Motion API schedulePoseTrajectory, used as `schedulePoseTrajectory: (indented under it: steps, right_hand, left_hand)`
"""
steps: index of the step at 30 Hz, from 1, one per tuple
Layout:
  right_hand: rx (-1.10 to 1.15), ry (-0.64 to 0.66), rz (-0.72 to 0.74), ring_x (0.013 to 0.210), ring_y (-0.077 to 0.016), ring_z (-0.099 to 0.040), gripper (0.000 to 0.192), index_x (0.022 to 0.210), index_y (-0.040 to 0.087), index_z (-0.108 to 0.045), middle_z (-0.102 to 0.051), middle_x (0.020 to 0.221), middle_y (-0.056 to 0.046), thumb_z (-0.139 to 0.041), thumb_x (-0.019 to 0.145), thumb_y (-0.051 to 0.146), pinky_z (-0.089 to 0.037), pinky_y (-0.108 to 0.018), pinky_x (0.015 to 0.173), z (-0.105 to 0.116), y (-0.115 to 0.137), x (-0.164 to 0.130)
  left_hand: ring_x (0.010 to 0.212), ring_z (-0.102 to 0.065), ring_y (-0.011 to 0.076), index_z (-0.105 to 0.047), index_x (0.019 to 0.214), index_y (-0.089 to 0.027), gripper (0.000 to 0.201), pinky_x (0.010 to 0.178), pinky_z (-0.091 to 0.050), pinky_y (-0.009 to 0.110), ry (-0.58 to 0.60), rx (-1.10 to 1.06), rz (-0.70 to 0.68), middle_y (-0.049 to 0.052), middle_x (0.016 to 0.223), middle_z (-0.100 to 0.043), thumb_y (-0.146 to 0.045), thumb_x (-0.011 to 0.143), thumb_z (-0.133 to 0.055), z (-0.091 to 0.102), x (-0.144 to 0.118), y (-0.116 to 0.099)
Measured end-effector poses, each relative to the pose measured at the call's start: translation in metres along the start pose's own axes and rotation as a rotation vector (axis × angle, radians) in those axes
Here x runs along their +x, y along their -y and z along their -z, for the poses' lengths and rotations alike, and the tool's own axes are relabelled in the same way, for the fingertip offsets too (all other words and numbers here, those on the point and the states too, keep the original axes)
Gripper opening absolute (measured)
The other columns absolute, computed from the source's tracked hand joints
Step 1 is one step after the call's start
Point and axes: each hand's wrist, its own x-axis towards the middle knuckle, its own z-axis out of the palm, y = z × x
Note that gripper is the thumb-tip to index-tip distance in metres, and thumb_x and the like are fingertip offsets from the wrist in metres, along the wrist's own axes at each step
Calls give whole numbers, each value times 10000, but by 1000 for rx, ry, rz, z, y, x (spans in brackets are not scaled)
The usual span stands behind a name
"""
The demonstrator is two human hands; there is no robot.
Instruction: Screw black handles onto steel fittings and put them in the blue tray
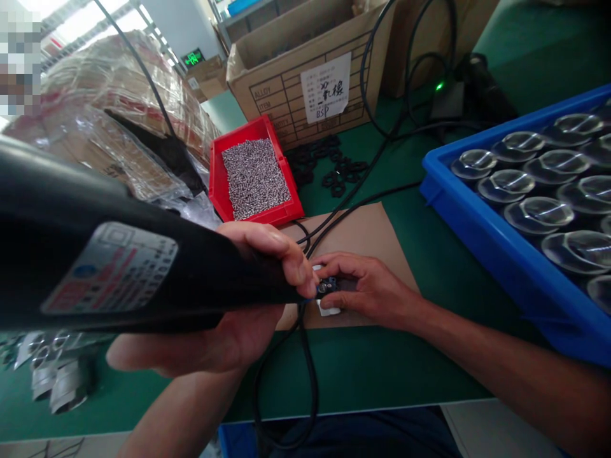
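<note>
You are pinning one small black part [328,287] on the cardboard sheet [367,232] at center, your right hand [370,289] pinching it steady while your left hand [248,299] is wrapping one black power screwdriver [109,254], tip meeting it. One red bin of screws [255,175] is waiting at 12 o'clock, one blue tray of clear domes [477,210] at 3 o'clock, within reach

the long plastic power screwdriver [95,267] is glossy black with a grey, red and blue label. the flat cardboard sheet [367,235] is plain brown on the dark green table mat [405,362]. the red plastic bin [217,184] holds silver screws [255,178]. the moulded plastic crate [477,222] at the mat's right edge is bright blue, its domed lenses [539,213] clear. the cables [308,375] are black.
</note>
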Motion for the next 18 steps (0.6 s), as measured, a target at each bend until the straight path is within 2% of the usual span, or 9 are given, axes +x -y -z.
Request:
schedulePoseTrajectory:
  steps: [7, 18]
  right_hand:
    - [-20, 0, 8, 1062, -226, -645, 252, 981, 208, -721, -685, 1152, -62, -802, 743, 191, -504, -373, 932, -1, 4, 2]
    - [-7, -13, 4, 1043, -230, -647, 271, 986, 201, -720, -688, 1135, -70, -813, 733, 222, -504, -374, 912, 0, 3, 2]
  left_hand:
    - [554, -566, 175, -627, 841, -159, 762, 534, -520, 364, 13, 61, -15, 35, 660, -574, -883, 707, -428, -4, 0, -2]
    - [537, -566, 167, -604, 839, -163, 756, 501, -506, 349, 2, 83, -53, 23, 677, -564, -883, 717, -412, -5, -1, 4]
